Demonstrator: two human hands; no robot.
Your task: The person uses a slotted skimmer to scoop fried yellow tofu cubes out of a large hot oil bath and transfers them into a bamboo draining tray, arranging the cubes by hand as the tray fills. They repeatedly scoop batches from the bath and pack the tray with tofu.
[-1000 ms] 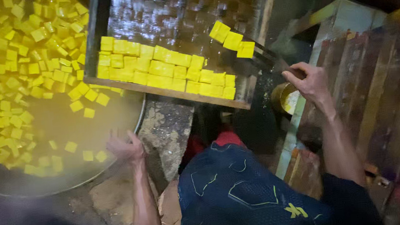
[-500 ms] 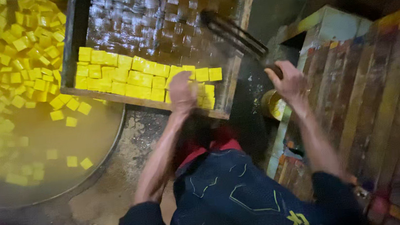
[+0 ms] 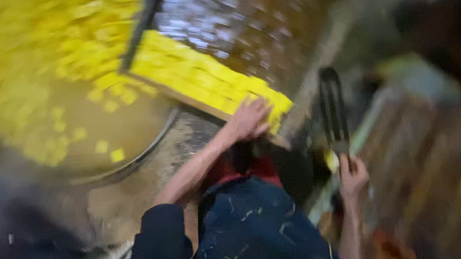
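The picture is motion-blurred. My left hand (image 3: 249,119) lies flat with fingers spread on the yellow cubes (image 3: 203,78), which are lined up along the near edge of a wooden tray (image 3: 291,56). It is at the row's right end. My right hand (image 3: 353,174) is lower right, closed around the handle of a dark slotted utensil (image 3: 332,105) that points up beside the tray's right edge. The tray's inner surface is dark and wet.
A big round pan (image 3: 132,158) at left holds murky yellowish liquid with several yellow cubes floating (image 3: 27,64). A rough stone ledge (image 3: 186,139) lies between pan and tray. Brown wooden slats (image 3: 444,182) are at right. My blue-clad lap (image 3: 251,229) fills the bottom centre.
My left hand went from the pan's edge to the cubes on the tray and stays there. My right hand dropped lower and now grips the dark utensil. The view swung and blurred.
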